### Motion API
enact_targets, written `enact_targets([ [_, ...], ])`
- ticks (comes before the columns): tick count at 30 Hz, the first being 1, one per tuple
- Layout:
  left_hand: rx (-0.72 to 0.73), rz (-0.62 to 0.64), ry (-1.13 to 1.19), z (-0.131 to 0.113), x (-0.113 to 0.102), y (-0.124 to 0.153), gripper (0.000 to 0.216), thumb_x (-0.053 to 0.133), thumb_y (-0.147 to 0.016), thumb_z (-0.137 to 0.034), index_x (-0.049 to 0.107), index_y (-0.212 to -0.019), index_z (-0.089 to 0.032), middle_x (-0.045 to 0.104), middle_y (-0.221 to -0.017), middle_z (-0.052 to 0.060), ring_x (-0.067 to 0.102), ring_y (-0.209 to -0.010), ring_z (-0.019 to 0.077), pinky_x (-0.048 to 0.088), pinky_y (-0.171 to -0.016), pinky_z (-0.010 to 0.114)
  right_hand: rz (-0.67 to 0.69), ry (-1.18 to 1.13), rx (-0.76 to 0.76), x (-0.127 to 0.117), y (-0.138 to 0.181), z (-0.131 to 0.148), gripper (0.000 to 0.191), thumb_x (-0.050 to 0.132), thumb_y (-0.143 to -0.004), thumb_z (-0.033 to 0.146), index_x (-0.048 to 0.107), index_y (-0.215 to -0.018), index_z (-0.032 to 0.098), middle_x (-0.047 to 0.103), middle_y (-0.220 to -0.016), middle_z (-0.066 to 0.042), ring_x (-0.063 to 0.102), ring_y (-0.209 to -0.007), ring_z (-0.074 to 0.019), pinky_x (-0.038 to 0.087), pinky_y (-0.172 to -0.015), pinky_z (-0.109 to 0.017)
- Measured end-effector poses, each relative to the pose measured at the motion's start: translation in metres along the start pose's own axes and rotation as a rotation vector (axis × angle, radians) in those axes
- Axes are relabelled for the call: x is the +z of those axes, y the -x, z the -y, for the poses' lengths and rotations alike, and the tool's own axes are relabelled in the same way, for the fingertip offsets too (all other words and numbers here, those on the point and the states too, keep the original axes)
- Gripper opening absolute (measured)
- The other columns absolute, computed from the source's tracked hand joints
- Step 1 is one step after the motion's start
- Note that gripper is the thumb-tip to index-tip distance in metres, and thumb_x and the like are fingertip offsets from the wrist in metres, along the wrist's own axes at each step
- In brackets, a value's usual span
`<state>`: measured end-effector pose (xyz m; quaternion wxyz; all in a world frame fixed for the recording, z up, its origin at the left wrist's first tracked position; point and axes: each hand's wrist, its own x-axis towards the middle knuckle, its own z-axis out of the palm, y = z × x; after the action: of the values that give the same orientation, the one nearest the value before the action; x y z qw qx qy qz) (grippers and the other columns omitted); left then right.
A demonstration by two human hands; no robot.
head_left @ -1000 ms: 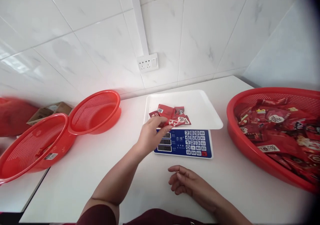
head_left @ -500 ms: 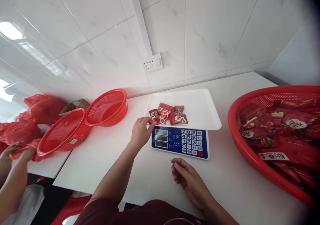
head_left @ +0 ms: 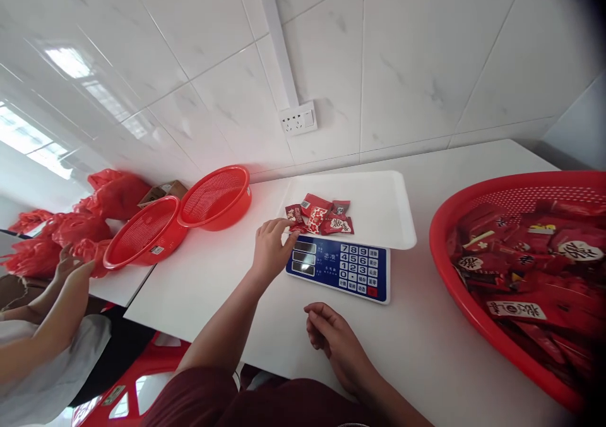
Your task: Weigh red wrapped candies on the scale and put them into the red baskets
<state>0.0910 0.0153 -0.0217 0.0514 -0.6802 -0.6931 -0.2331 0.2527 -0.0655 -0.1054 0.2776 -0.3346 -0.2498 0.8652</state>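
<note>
Sev. red pkts (head_left: 337, 225) were seen nr ctr of frame, bunched on the L part of a white tray (head_left: 376, 203). The tray was set atop a blue scale (head_left: 331, 266), w/ keypad & displays turned twd bottom of frame. The L hand (head_left: 271, 245) was held at the tray's lower-L corner, thumb & fingers narrowed nr the pkts; whether one was gripped couldn't be told. The R hand (head_left: 334, 340) was held at bottom ctr, over the white table (head_left: 421, 338), fingers loosely curled; the palm was hidden, so contents couldn't be told. A big red basket (head_left: 447, 272), heaped w/ similar pkts, was placed far R. Two smaller red baskets (head_left: 239, 214) were placed mid-L, side by side. Red bags (head_left: 124, 193) were piled beyond, w/ a co-worker's arm (head_left: 61, 310) extended nr them, lower L.
</note>
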Motion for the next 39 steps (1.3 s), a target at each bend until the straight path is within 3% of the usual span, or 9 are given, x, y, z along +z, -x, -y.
enact_targets([
  [8,-0.078,-0.068,-0.051,0.053,-0.022,0.024,0.026,0.05,-0.089,-0.034,0.059,-0.107,-0.017,0.064,-0.11,0.011,0.055,-0.107,0.0249,0.043,-0.093,0.041,0.072,0.024,0.02,-0.003,0.0,-0.002,0.038,0.073,-0.069,0.049,0.062,-0.09,0.019,0.056,-0.071,0.002,0.046,-0.06,-0.0097,0.034,-0.06,-0.025],
  [15,-0.092,-0.075,-0.054,0.086,-0.022,0.036,0.03,0.049,-0.089,-0.036,0.057,-0.113,-0.019,0.06,-0.118,0.012,0.051,-0.115,0.026,0.04,-0.099,0.043,0.088,0.116,-0.024,-0.006,0.001,-0.001,0.035,0.072,-0.071,0.048,0.063,-0.089,0.02,0.056,-0.073,0.001,0.047,-0.063,-0.0106,0.035,-0.062,-0.026],
  [21,-0.112,-0.133,-0.166,0.135,-0.034,0.021,0.048,0.049,-0.088,-0.042,0.046,-0.129,-0.017,0.04,-0.142,0.017,0.026,-0.138,0.0315,0.027,-0.109,0.049,0.049,0.202,-0.047,-0.008,-0.001,0.0,0.032,0.069,-0.074,0.047,0.062,-0.089,0.02,0.056,-0.074,0.0,0.049,-0.064,-0.0116,0.037,-0.063,-0.028],
  [26,-0.187,-0.143,-0.24,0.187,-0.044,-0.004,0.06,0.046,-0.088,-0.044,0.036,-0.139,-0.015,0.03,-0.149,0.018,0.012,-0.142,0.0362,0.014,-0.111,0.058,0.126,0.362,-0.074,-0.011,-0.007,0.0,0.033,0.069,-0.076,0.045,0.062,-0.092,0.018,0.058,-0.077,-0.002,0.053,-0.07,-0.0147,0.04,-0.069,-0.031],
  [29,-0.23,-0.08,-0.248,0.212,-0.042,-0.015,0.062,0.044,-0.088,-0.044,0.033,-0.141,-0.014,0.042,-0.142,0.02,0.017,-0.14,0.0396,0.013,-0.108,0.065,0.123,0.354,-0.071,-0.012,-0.009,-0.001,0.035,0.07,-0.074,0.045,0.062,-0.095,0.018,0.058,-0.08,-0.003,0.054,-0.072,-0.0153,0.041,-0.07,-0.032],
  [33,-0.217,0.017,-0.261,0.231,-0.037,-0.023,0.049,0.042,-0.088,-0.041,0.047,-0.13,-0.015,0.063,-0.117,0.019,0.042,-0.127,0.0386,0.018,-0.104,0.066,0.051,0.291,-0.068,-0.009,-0.009,-0.001,0.037,0.07,-0.074,0.047,0.061,-0.096,0.019,0.058,-0.081,-0.003,0.054,-0.071,-0.0148,0.041,-0.069,-0.031],
  [36,-0.174,0.026,-0.291,0.231,-0.035,-0.025,0.041,0.041,-0.088,-0.04,0.056,-0.118,-0.017,0.068,-0.106,0.015,0.058,-0.108,0.0335,0.024,-0.105,0.06,0.075,0.371,-0.028,-0.004,-0.013,0.003,0.038,0.069,-0.075,0.048,0.061,-0.098,0.019,0.059,-0.083,-0.004,0.055,-0.074,-0.0163,0.042,-0.07,-0.032],
  [39,-0.094,0.06,-0.277,0.218,-0.037,-0.021,0.038,0.04,-0.089,-0.039,0.058,-0.114,-0.017,0.069,-0.103,0.013,0.062,-0.1,0.0299,0.027,-0.105,0.055,0.165,0.485,0.012,0.003,-0.019,0.01,0.039,0.067,-0.076,0.048,0.061,-0.102,0.02,0.06,-0.086,-0.005,0.056,-0.077,-0.0175,0.044,-0.071,-0.034],
])
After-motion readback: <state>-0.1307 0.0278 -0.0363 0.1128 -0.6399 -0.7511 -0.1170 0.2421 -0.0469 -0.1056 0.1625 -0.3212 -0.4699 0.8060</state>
